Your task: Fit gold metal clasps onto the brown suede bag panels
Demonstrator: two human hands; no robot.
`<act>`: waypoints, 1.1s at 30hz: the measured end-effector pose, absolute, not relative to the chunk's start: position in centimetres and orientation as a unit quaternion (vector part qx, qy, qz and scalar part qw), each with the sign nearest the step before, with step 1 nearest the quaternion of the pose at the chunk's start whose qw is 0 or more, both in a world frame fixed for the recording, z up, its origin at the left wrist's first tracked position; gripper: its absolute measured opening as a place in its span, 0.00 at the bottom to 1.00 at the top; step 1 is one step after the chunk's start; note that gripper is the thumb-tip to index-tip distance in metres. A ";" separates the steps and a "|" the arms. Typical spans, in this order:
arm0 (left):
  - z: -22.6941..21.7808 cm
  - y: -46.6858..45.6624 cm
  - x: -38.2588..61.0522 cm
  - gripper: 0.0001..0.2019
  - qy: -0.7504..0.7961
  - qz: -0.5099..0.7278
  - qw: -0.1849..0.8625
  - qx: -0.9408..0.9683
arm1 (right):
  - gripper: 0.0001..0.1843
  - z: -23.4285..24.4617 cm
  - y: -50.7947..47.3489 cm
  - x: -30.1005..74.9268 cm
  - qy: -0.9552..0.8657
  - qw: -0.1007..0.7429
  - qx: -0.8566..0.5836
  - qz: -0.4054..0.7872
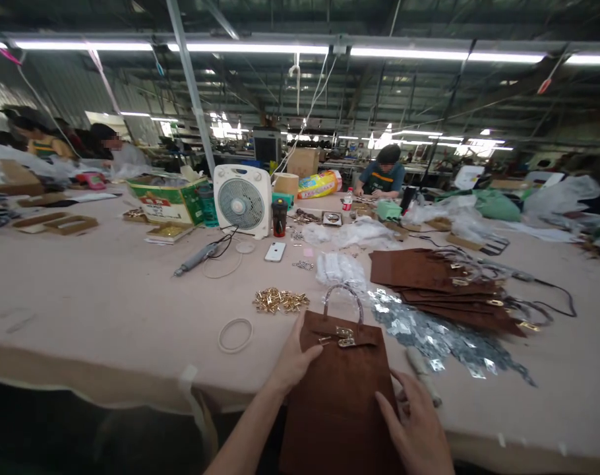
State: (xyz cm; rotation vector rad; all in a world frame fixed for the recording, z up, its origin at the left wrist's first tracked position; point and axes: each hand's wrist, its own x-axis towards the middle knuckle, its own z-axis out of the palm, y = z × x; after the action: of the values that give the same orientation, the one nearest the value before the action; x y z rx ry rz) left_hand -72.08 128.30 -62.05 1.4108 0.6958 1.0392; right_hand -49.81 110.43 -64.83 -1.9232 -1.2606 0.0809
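Head cam: brown suede bag lying flat, overhanging edge of beige padded table. Gold-tone buckle on front strap, clear-wrapped loop handle at top. L hand open, palm flat on bag's upper L, no clear grip. R hand fingers spread at bag's lower R edge, grip can't tell. Just R of bag: silver metal scraps, stacked suede panels w/ gold hardware. L of bag: gold rivets, white ring. Green/red carton print too small to read.
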 end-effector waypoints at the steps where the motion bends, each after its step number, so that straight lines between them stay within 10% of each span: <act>1: -62.0 128.2 -71.7 0.49 0.299 0.433 0.583 0.618 | 0.28 -63.8 110.9 -50.1 -0.506 0.420 -0.753 0.027; 17: -60.8 129.7 -67.9 0.12 0.486 0.313 0.344 0.740 | 0.22 -64.3 119.3 -50.5 -0.557 0.414 -0.717 0.069; 33: -62.9 129.7 -69.9 0.17 0.447 0.461 0.465 0.609 | 0.20 -62.4 120.6 -55.5 -0.622 0.432 -0.649 0.072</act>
State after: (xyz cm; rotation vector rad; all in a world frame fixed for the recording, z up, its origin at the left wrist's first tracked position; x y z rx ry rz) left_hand -69.89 129.68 -62.89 1.4959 1.0978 1.1331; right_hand -55.50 120.64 -62.38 -1.6180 -1.5520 0.1793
